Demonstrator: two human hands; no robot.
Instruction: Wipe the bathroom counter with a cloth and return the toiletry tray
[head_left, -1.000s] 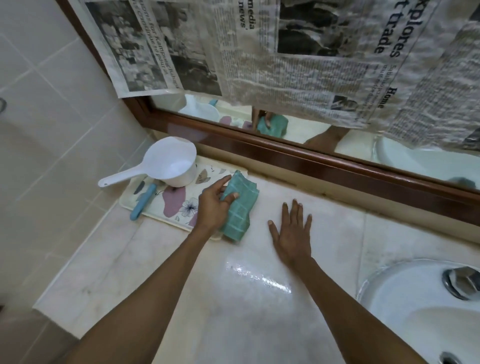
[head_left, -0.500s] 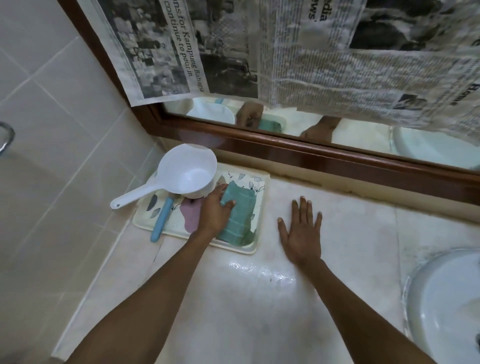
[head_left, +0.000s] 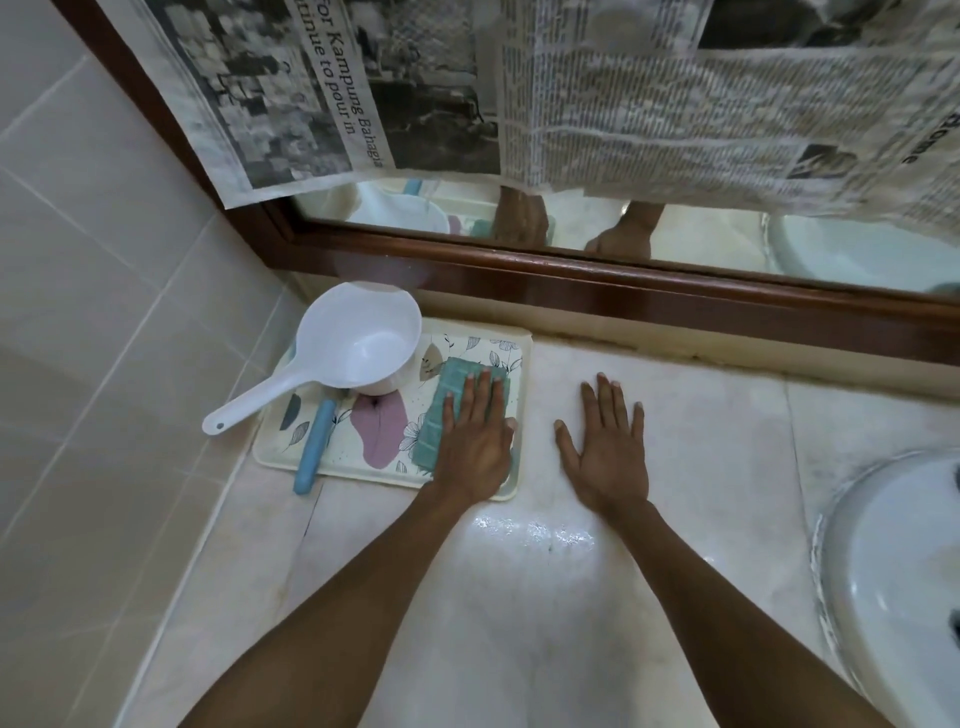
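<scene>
Both hands flat, palms down. Left hand (head_left: 475, 441) presses on the teal cloth (head_left: 441, 415), fingers straight and close together, nothing gripped, just pinning the folded cloth to the right part of the tray (head_left: 522, 374). Right hand (head_left: 605, 452) lies on the bare counter (head_left: 519, 597) just right of the tray, fingers spread, holding nothing. Tray is cream with a leaf and flower print, sits on the counter in the back-left corner against the tiled wall (head_left: 104, 312) and below the wood mirror frame (head_left: 623, 301). On the tray: white dipper (head_left: 358, 343) at the back-left, handle sticking out past the tray's left edge; blue-handled item (head_left: 314, 447) lying beside it, lower end overhanging the tray's front rim, head hidden under the dipper. Wet glossy patch on the counter between the forearms. Basin (head_left: 893, 571) at the right edge. Newspaper (head_left: 571, 93) covers most of the mirror.
</scene>
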